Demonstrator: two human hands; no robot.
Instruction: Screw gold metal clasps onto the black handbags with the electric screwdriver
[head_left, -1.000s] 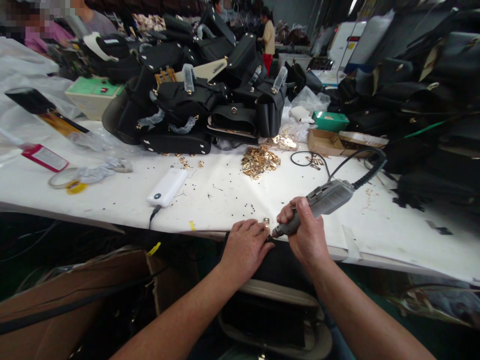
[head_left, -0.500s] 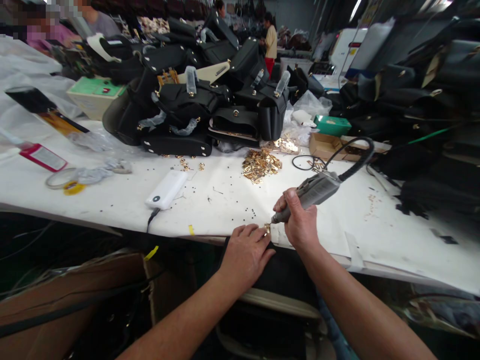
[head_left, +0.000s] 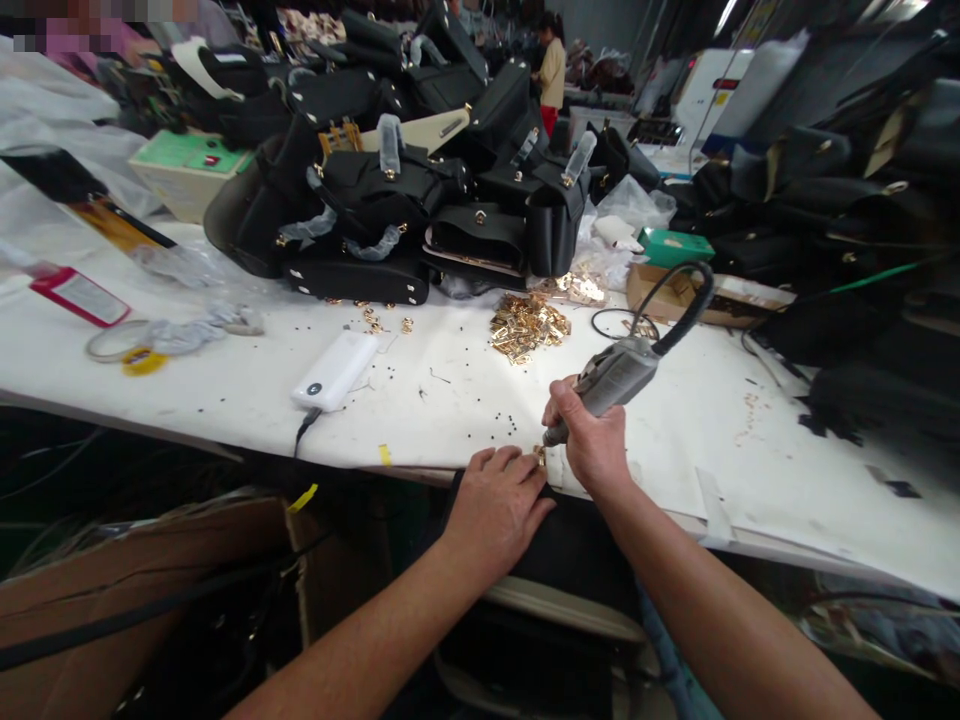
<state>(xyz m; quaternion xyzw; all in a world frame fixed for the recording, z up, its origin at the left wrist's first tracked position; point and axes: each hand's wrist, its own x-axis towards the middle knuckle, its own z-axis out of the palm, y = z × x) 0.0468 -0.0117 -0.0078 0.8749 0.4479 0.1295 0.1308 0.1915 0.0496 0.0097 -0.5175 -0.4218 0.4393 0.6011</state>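
Observation:
My right hand grips a grey corded power tool like a pen, its tip pointing down at a small gold metal fitting at the near edge of the white table. My left hand lies curled over a black bag piece just below the edge, with its fingertips touching the gold fitting. Small black specks lie scattered on the table near the tool tip. A pile of gold fittings rests farther back.
Black handbags are heaped at the table's back. A white power bank with a cable lies left of my hands. Cardboard boxes and a green box sit at right. People stand far behind. A brown carton is under the table.
My right hand has lifted the tool's body and shifted slightly left and farther onto the table, so the tool stands steeper over the fitting. The left hand stays in place.

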